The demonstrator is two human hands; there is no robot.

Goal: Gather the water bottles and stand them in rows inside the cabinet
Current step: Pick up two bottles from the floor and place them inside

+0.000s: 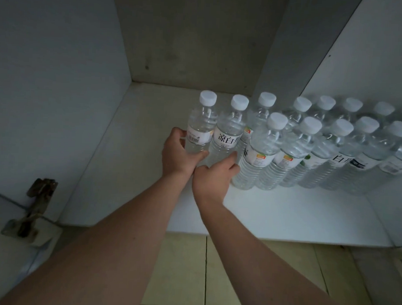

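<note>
Two rows of bottles (309, 142) stand in the cabinet (151, 118); left hand (177, 151) grips one bottle (199, 127), right hand (214, 175) seemingly another (228, 135).

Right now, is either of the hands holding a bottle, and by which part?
The left hand grips the leftmost bottle around its labelled middle. The right hand touches the next bottle low on its body.
</note>
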